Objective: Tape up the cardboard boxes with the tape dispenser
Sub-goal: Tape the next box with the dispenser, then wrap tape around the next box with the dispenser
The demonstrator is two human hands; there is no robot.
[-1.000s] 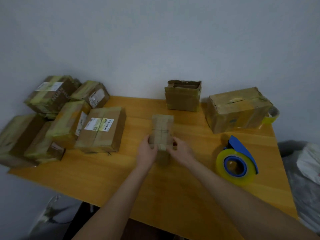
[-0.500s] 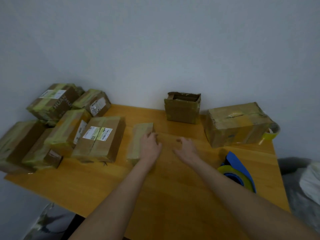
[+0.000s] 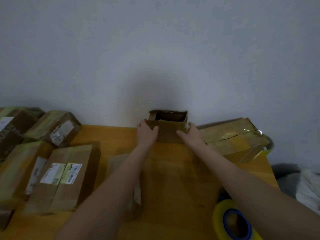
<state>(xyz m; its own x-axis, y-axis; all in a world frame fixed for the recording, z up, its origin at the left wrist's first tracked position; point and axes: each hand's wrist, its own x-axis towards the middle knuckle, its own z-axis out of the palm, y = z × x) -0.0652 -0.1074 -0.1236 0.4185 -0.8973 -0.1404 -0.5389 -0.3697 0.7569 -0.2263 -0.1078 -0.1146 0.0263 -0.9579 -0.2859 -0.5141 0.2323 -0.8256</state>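
- Nearest, lower right: tape dispenser, yellow roll on a blue hub, hub opening turned toward the camera. Lying on the table, upper right part hidden under the right forearm, touched by neither hand.
- Near centre, under the left forearm: small taped box, long axis near to far. Blurred and largely hidden by the arm.
- Near left: labelled box, white and yellow-green labels on top, long axis near to far. Further left, a cluster of taped boxes, packed close out to the table's left edge.
- Middle ground: both forearms stretched over the tabletop toward the far edge, hands apart from each other.
- Far centre, against the wall: open box, upright, opening facing up, flaps ragged and unsealed, long axis left to right along the wall.
- Left hand: clamped on the open box's left end, thumb across the front face, fingers round the side.
- Right hand: gripping the right end likewise, thumb on the front face, fingertips hidden behind the corner.
- Far right: large taped box, glossy tape over a split top seam, long axis left to right, slightly angled. Just beside the right hand, contact not determinable.
- Behind that box's right end: yellow tape roll, mostly hidden.
- Off the table, right: grey and white bundles, too blurred to identify.
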